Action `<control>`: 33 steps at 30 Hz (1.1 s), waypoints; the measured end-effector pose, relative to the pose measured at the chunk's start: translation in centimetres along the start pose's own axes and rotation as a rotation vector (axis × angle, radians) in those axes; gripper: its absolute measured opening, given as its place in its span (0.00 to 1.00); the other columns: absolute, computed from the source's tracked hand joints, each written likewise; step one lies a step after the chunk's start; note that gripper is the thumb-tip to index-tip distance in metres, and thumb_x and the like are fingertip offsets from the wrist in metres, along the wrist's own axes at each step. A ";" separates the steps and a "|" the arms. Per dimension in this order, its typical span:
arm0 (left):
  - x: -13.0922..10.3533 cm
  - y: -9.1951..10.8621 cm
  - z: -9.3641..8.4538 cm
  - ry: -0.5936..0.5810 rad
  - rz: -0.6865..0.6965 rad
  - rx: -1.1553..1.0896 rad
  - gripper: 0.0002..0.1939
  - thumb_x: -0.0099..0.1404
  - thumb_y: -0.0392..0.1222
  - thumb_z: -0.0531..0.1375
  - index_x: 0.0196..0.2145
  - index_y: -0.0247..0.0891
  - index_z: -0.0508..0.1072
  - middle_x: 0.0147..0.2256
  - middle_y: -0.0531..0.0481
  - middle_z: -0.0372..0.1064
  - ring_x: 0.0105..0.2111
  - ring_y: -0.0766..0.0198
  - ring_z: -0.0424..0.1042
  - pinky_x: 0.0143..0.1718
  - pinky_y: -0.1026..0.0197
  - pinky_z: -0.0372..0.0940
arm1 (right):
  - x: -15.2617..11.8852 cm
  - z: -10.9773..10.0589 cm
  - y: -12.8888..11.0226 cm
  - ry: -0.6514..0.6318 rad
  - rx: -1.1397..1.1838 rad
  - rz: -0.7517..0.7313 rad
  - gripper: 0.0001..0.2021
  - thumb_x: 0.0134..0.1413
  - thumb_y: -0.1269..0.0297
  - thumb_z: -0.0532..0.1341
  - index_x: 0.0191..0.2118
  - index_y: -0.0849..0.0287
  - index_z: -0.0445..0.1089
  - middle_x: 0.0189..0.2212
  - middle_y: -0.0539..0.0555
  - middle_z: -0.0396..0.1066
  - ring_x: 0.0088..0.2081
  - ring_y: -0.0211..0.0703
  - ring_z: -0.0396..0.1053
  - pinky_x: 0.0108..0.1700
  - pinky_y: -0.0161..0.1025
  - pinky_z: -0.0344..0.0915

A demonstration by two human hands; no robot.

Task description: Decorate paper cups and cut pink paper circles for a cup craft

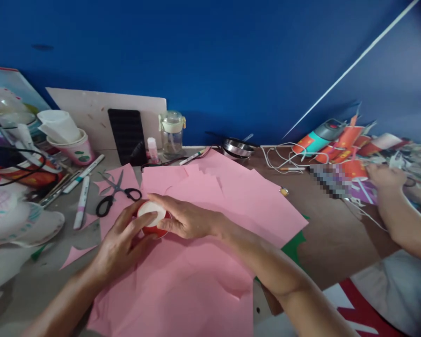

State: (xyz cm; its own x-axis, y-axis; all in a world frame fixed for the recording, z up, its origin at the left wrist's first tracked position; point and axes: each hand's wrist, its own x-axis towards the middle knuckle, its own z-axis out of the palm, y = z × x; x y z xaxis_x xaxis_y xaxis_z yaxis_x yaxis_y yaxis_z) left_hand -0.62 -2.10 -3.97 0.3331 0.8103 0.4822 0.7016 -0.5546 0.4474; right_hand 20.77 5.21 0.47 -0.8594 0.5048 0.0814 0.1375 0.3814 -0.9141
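Both hands are closed around a red paper cup (151, 230), whose white round end (149, 214) faces up toward me. My left hand (123, 238) grips its left and near side, one finger lying across the white circle. From the right, my right hand (184, 216) wraps the cup with its fingers and thumb. Beneath it spread several overlapping pink paper sheets (182, 281). Black-handled scissors (116, 191) lie with blades apart on a cut pink piece, just beyond my left hand. The cup's lower part is hidden by my fingers.
Markers (81, 203), a pink cup (77, 149) and white foam-like pieces (24, 220) crowd the left. A glue stick (152, 149), glass bottle (172, 135) and tape roll (237, 148) stand along the blue wall. At right, another person's hand (386, 176) reaches among red cups and white cables.
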 end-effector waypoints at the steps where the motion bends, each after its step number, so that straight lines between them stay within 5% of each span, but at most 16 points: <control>1: 0.0 0.0 -0.1 -0.002 -0.009 0.005 0.19 0.66 0.38 0.58 0.54 0.47 0.65 0.60 0.40 0.57 0.56 0.48 0.65 0.48 0.51 0.70 | 0.0 -0.3 0.3 0.004 0.093 0.016 0.34 0.66 0.53 0.53 0.70 0.54 0.37 0.67 0.60 0.51 0.67 0.48 0.51 0.64 0.47 0.51; 4: 0.2 0.0 -0.4 -0.009 -0.004 0.033 0.17 0.65 0.39 0.59 0.52 0.45 0.65 0.57 0.40 0.59 0.55 0.49 0.67 0.48 0.51 0.69 | 0.1 -1.9 2.0 0.143 0.444 0.057 0.39 0.63 0.42 0.50 0.71 0.54 0.34 0.64 0.62 0.57 0.62 0.47 0.60 0.62 0.47 0.56; 7: 0.3 -0.1 -0.4 -0.004 0.022 0.048 0.18 0.65 0.37 0.59 0.52 0.45 0.63 0.56 0.41 0.60 0.54 0.51 0.66 0.48 0.51 0.68 | 0.3 -3.6 4.0 0.409 0.670 0.051 0.36 0.62 0.39 0.49 0.68 0.53 0.47 0.56 0.60 0.66 0.54 0.46 0.68 0.59 0.49 0.59; 10: 0.4 -0.1 -0.4 0.002 0.035 0.051 0.19 0.65 0.37 0.59 0.52 0.46 0.62 0.56 0.42 0.59 0.53 0.52 0.67 0.46 0.54 0.69 | 0.5 -4.3 5.4 0.546 0.804 0.047 0.31 0.63 0.41 0.49 0.64 0.56 0.57 0.47 0.58 0.73 0.48 0.46 0.72 0.56 0.49 0.62; 18: 0.3 -0.2 -0.3 0.014 0.001 0.068 0.19 0.64 0.36 0.60 0.51 0.47 0.62 0.55 0.42 0.60 0.51 0.52 0.68 0.45 0.54 0.69 | 1.1 -3.7 6.3 0.564 0.933 0.092 0.29 0.65 0.43 0.47 0.57 0.61 0.62 0.36 0.57 0.77 0.40 0.47 0.75 0.50 0.47 0.65; 33: -1.2 -1.4 -0.6 -0.082 -0.150 0.090 0.21 0.62 0.35 0.60 0.51 0.49 0.62 0.59 0.44 0.56 0.56 0.47 0.64 0.54 0.43 0.65 | 1.1 -6.1 7.2 0.580 1.321 0.204 0.32 0.66 0.42 0.35 0.45 0.62 0.67 0.30 0.60 0.77 0.34 0.48 0.77 0.44 0.46 0.69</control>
State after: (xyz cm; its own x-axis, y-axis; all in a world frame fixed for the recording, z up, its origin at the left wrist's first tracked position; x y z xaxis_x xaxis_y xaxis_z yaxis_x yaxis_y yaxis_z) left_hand -2.34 -2.45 -4.76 0.2682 0.8974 0.3505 0.7993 -0.4103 0.4391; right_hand 23.82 13.18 -3.62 -0.5210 0.8194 -0.2390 -0.5884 -0.5477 -0.5948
